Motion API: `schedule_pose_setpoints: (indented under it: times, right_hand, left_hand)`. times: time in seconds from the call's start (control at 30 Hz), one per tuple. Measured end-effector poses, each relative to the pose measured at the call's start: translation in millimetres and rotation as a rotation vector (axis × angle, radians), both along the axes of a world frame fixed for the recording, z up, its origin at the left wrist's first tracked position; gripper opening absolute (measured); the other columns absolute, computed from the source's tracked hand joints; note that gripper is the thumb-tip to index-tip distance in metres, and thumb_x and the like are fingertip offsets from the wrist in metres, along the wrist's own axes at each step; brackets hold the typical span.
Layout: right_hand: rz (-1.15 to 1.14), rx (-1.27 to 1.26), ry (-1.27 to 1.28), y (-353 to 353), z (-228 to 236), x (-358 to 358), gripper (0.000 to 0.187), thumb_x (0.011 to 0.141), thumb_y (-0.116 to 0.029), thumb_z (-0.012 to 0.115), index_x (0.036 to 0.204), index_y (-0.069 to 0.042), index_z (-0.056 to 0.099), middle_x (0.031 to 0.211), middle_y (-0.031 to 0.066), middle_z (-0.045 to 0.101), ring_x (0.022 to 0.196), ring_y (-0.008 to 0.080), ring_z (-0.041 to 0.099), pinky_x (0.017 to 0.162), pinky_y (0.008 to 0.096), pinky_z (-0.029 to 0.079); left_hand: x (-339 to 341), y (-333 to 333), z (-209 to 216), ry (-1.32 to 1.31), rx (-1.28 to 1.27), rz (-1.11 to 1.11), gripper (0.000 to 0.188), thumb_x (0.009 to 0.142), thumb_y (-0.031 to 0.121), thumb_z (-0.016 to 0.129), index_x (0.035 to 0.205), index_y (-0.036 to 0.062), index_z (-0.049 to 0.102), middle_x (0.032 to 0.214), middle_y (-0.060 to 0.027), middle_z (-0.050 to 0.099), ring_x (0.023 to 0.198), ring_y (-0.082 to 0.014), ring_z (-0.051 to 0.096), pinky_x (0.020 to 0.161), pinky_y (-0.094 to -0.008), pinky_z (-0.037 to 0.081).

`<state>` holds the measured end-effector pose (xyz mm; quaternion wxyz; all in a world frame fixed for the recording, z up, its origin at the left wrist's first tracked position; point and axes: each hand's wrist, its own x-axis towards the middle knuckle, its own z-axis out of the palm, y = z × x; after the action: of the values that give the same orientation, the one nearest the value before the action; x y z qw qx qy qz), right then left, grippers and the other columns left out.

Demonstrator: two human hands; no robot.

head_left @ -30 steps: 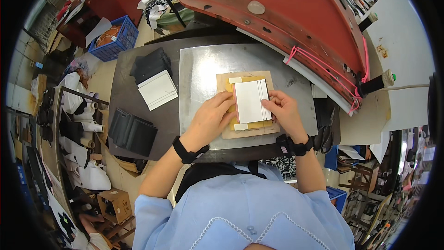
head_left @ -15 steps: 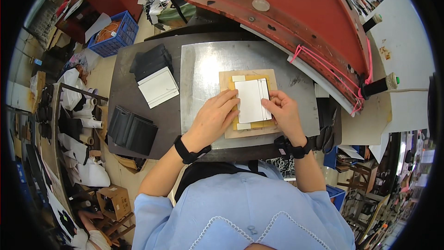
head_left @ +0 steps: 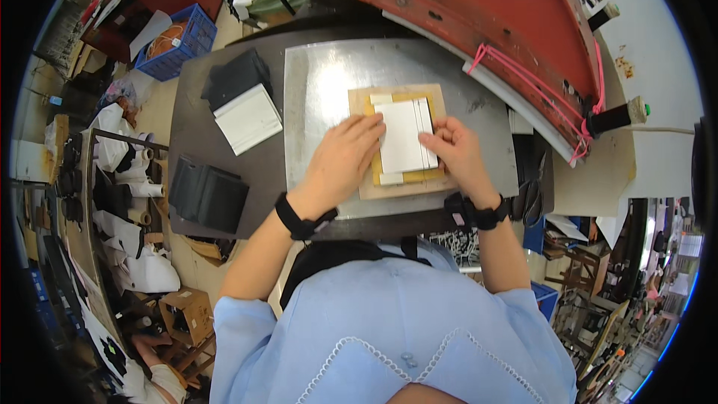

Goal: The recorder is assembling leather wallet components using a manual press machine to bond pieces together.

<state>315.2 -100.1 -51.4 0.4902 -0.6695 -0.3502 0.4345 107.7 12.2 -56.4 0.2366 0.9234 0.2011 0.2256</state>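
Note:
A white rectangular panel (head_left: 404, 135) with dark lines along its right side lies on a yellow board (head_left: 411, 176). Beneath that is a larger tan board (head_left: 370, 191), resting on a shiny metal plate (head_left: 314, 75). My left hand (head_left: 345, 158) lies with fingers stretched out, their tips at the panel's left edge. On the opposite edge, my right hand (head_left: 461, 153) pinches the panel, thumb on top and the other fingers curled at its side. A dark layer shows along the panel's right edge. Each wrist wears a black band.
Left of the plate sit a stack of white panels (head_left: 249, 121), black pieces (head_left: 235, 81) behind it and another black stack (head_left: 208, 196) nearer me. A red machine part (head_left: 464, 0) with pink cord (head_left: 523, 90) overhangs the far right. A blue crate (head_left: 179, 49) stands beyond the table.
The whole scene sits higher in the picture. Both hands stay at the same edges of the white panel, with little visible shift against it.

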Motion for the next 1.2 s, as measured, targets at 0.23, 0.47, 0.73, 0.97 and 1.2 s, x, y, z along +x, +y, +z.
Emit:
schedule_pose_setpoints:
  times: [0.23,0.47,0.73,0.97,1.2]
  right_hand:
    - [-0.007,0.022,-0.012,-1.2,-2.3,-1.0,0.026,0.090,-0.019,0.068,0.104,0.002,0.060,0.069,-0.0020,0.060,0.056,0.0024,0.048,0.048,0.0191,0.037]
    - [-0.004,0.033,-0.013,-1.2,-1.3,-2.3,0.026,0.090,-0.017,0.068,0.105,0.003,0.059,0.070,-0.0017,0.060,0.058,0.0020,0.049,0.050,0.0190,0.037]
    - [0.012,0.060,-0.007,-1.1,4.9,-4.3,0.024,0.090,-0.012,0.067,0.105,0.004,0.059,0.073,-0.0013,0.060,0.063,0.0021,0.051,0.054,0.0181,0.037]
    - [0.015,0.046,-0.013,-1.6,4.2,-4.6,0.023,0.091,-0.012,0.066,0.105,0.004,0.059,0.072,-0.0012,0.060,0.062,0.0018,0.050,0.054,0.0189,0.037]
    - [0.000,0.155,-0.063,-2.3,-11.7,-4.4,0.025,0.091,-0.014,0.066,0.107,0.004,0.059,0.071,-0.0013,0.059,0.061,0.0036,0.049,0.055,0.0209,0.038]
  left_hand:
    - [2.2,0.7,9.6,0.053,-0.041,-0.028,0.049,0.084,0.025,0.072,0.124,-0.0006,0.058,0.135,-0.0144,0.054,0.126,-0.0345,0.046,0.105,-0.0405,0.038]
    - [-0.1,3.3,8.5,0.067,-0.046,-0.051,0.053,0.080,0.026,0.075,0.124,0.0003,0.058,0.136,-0.0151,0.053,0.127,-0.0354,0.045,0.106,-0.0418,0.037]
    - [3.9,-9.1,11.2,0.093,0.255,-0.117,0.046,0.081,0.020,0.072,0.121,0.0012,0.059,0.132,-0.0152,0.054,0.125,-0.0318,0.050,0.104,-0.0427,0.041]
    - [8.5,-2.5,10.4,0.064,0.141,-0.132,0.032,0.083,0.015,0.069,0.111,0.0034,0.059,0.123,-0.0120,0.057,0.120,-0.0299,0.054,0.100,-0.0394,0.043]
    - [8.2,3.7,13.9,0.079,0.131,-0.161,0.031,0.083,0.018,0.070,0.110,0.0064,0.059,0.121,-0.0090,0.057,0.112,-0.0255,0.057,0.094,-0.0382,0.044]
